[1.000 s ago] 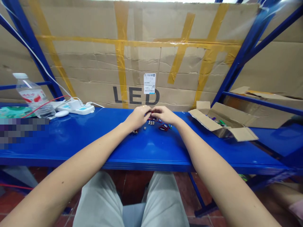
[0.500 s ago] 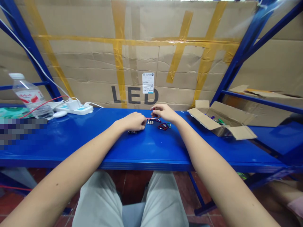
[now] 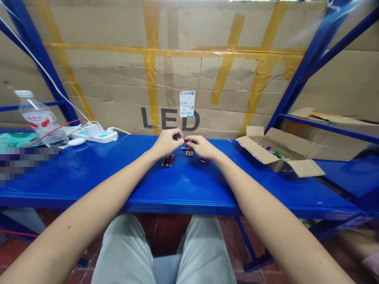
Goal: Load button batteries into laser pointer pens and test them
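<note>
Pinching tight, left hand [image 3: 166, 142] and right hand [image 3: 203, 146] meet on a small red piece [image 3: 186, 141] above the tabletop [image 3: 183, 189], and one slipping grip could drop it and scatter the small metal parts [image 3: 189, 154] lying just nearer the person!

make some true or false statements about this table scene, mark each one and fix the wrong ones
1. The slim shiny green, purple and red tubes lie left of the small silvery pieces. True.
2. The hands are at opposite ends of the blue table. False: the left hand and right hand are close together.
3. The open brown cardboard box stands right of both hands. True.
4. The clear plastic bottle has a red cap. False: the bottle has a white cap.
</note>
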